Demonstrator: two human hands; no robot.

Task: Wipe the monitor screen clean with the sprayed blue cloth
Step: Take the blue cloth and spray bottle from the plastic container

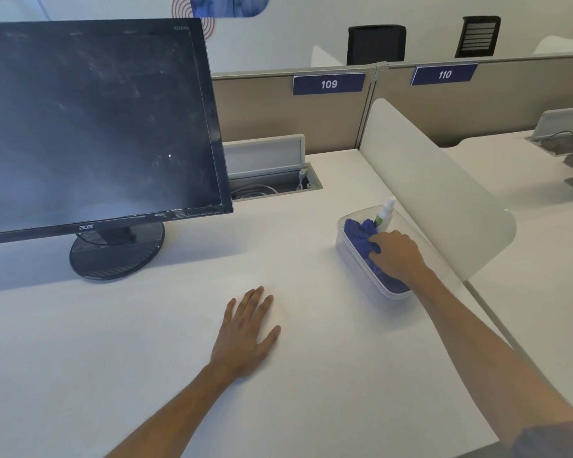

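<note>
White tabletop (pixel 179 325) is seen across most of the view, bounded at the back by beige partitions labelled 109 and 110. Near its right edge, beside a translucent divider (pixel 437 180), a clear plastic tub (pixel 391 295) is placed. Inside it a crumpled blue cloth (pixel 361 231) is held, and a small white spray bottle (pixel 385 214) is stood upright at the far end (its nozzle rises above the rim). The right hand (pixel 396 254) is lowered into the tub, fingers curled down onto the cloth; a full grip cannot be confirmed. The left hand (pixel 245 335) is laid flat and open on the tabletop, holding nothing. A smudged black monitor (pixel 93 120) is stood at the left, well apart from the tub.
</note>
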